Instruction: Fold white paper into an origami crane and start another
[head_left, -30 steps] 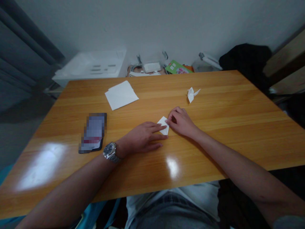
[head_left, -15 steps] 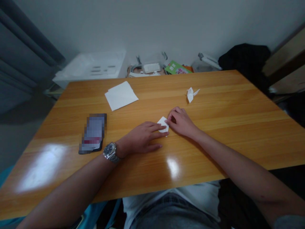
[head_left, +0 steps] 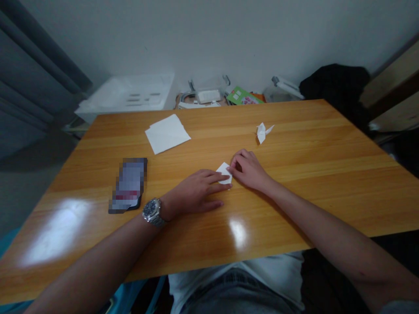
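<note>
A small folded piece of white paper [head_left: 224, 168] lies on the wooden table between my hands. My left hand [head_left: 198, 189], with a metal watch [head_left: 152, 210] on the wrist, rests flat with its fingers apart, two fingertips pressing on the paper. At the paper's right edge, my right hand [head_left: 250, 170] has thumb and index finger closed in a pinch on it. Farther back on the right stands a white origami crane [head_left: 262, 132]. Several details of the paper's folds are hidden under my left fingers.
White paper sheets [head_left: 168, 134] lie at the back left of the table [head_left: 310, 174]. A phone [head_left: 129, 183] with a blurred-out screen is left of my left hand. Behind the far edge are a white plastic tray [head_left: 127, 93], a green booklet [head_left: 242, 96] and a black cloth-like item [head_left: 335, 83].
The whole view has shifted slightly, so everything sits a little lower. My hands keep nearly the same pose on the folded paper.
</note>
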Demonstrator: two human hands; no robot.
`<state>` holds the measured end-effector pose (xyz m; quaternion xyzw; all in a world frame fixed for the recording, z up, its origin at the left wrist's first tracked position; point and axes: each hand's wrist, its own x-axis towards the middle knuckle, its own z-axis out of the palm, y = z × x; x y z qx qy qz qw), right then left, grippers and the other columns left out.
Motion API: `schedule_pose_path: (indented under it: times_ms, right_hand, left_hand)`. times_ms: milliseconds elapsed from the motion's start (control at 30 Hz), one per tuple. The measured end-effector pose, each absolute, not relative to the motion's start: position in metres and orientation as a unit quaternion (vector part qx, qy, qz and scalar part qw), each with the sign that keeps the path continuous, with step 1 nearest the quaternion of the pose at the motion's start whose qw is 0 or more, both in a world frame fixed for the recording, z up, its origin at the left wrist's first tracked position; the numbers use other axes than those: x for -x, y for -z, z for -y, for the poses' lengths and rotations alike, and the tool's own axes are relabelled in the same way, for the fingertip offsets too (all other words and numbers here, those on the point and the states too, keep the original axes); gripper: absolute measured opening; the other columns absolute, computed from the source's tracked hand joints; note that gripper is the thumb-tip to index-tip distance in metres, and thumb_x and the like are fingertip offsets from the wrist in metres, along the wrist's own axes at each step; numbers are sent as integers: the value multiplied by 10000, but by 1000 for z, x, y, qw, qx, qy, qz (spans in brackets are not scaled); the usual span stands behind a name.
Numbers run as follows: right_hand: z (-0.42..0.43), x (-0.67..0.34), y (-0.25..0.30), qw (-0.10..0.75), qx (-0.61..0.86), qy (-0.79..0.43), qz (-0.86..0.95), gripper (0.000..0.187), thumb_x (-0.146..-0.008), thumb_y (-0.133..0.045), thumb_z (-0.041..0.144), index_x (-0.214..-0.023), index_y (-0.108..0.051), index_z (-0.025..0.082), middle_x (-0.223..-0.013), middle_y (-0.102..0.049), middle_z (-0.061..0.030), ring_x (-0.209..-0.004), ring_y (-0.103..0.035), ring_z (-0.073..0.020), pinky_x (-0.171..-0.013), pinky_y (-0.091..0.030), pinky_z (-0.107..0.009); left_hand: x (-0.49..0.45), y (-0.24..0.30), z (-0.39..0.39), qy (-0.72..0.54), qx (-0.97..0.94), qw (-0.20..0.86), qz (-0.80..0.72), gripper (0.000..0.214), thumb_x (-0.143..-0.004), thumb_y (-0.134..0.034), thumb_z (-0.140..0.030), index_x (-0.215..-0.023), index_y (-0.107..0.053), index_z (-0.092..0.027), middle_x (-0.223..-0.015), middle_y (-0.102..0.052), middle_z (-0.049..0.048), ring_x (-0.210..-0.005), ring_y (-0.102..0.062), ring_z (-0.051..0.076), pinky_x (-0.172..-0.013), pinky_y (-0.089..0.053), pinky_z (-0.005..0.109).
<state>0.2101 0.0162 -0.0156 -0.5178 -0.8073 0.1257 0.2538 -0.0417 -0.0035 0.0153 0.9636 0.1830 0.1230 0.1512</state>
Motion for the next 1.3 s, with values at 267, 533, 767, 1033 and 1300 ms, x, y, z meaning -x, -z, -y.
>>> schedule_pose_path:
  times_ms: [267,533,767,1033,1300]
  right_hand:
    - [-18,-211,19,252,516,-124,809,156,-930,-641,340,-837,-597,223,-1005,-601,-89,-953,-557,-268,-895,-436,-438]
    - [-18,-212,20,261,511,-127,809,128,-925,-649,326,-857,-619,222,-1007,-603,-84,-962,-563,-266,-901,-441,-432]
    - [-17,-220,12,259,483,-160,821,132,-944,-642,353,-899,-646,229,-1027,-594,-80,-993,-567,-260,-932,-456,-429]
    - [-12,-225,9,240,481,-154,829,322,-794,-812,432,-961,-609,245,-1115,-546,-82,-1080,-540,-288,-991,-456,-459]
    - [-19,-228,17,223,530,-107,811,305,-837,-751,495,-910,-595,243,-1108,-550,-96,-1069,-530,-314,-960,-448,-495]
  left_hand:
    - [41,-16,6,-118,-960,157,-199,595,-962,-590,-532,-1474,-513,-239,-1497,-544,109,-1338,-521,296,-1142,-406,462]
    - [38,-17,10,-115,-958,154,-215,574,-967,-588,-525,-1461,-525,-238,-1493,-544,104,-1331,-515,303,-1137,-414,466]
    - [41,-17,10,-102,-955,152,-232,567,-967,-589,-531,-1470,-519,-278,-1552,-480,104,-1343,-524,300,-1127,-432,468]
    - [41,-14,9,-113,-956,150,-227,585,-971,-584,-530,-1491,-493,-278,-1541,-492,111,-1341,-528,295,-1130,-434,474]
    - [42,-16,8,-121,-953,167,-220,524,-976,-593,-503,-1453,-541,-292,-1551,-490,100,-1355,-528,289,-1135,-435,478]
